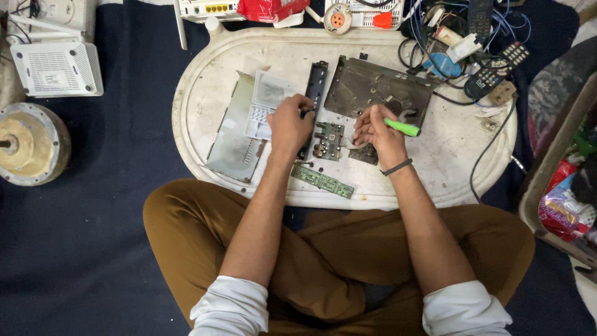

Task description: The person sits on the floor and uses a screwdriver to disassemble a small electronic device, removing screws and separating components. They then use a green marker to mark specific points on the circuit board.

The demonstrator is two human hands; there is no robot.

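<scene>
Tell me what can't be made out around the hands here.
Head view only:
- Green tool: its tip is hidden behind the right hand.
- Left hand: its fingertips curl under, so its grip on the black strip is unclear.
- Small circuit board: parts too small.

Red package (pixel 270 9) at top edge; perhaps crumpled red wrappers (pixel 559 208) far right

Dark navy cloth floor covering (pixel 93 249) lying across the whole setting. White oval tray-table (pixel 448 155), stained and scuffed, sitting low at centre. White router (pixel 57 68) resting at upper left; round metal motor housing (pixel 30 144) lying below it. Tangle of blue and black cables (pixel 429 37) and remote controls (pixel 494 71) crowding the upper right. Bin of coloured packets (pixel 563 199) standing at right edge. Even overhead light falling throughout.
</scene>
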